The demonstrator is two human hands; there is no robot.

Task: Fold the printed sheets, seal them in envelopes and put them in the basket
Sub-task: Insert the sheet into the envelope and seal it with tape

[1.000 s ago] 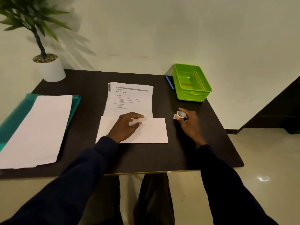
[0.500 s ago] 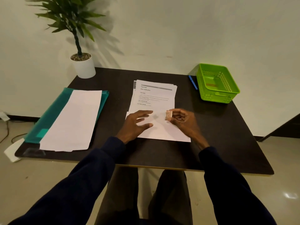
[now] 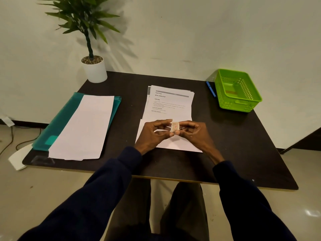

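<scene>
White envelope (image 3: 181, 145) lies flat beneath your left hand (image 3: 151, 136) and right hand (image 3: 196, 134), both with fingers curled and pinching the tape roll (image 3: 175, 126) just above it, so pick the loose end free with a nail and peel only a short strip.

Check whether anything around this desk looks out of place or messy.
A white paper lies on the floor beside the table's near left corner, as if dropped. The printed stack is slightly fanned, with uneven edges. The left hand and right hand simply pinch a roll of tape. Nothing else stands out.
</scene>
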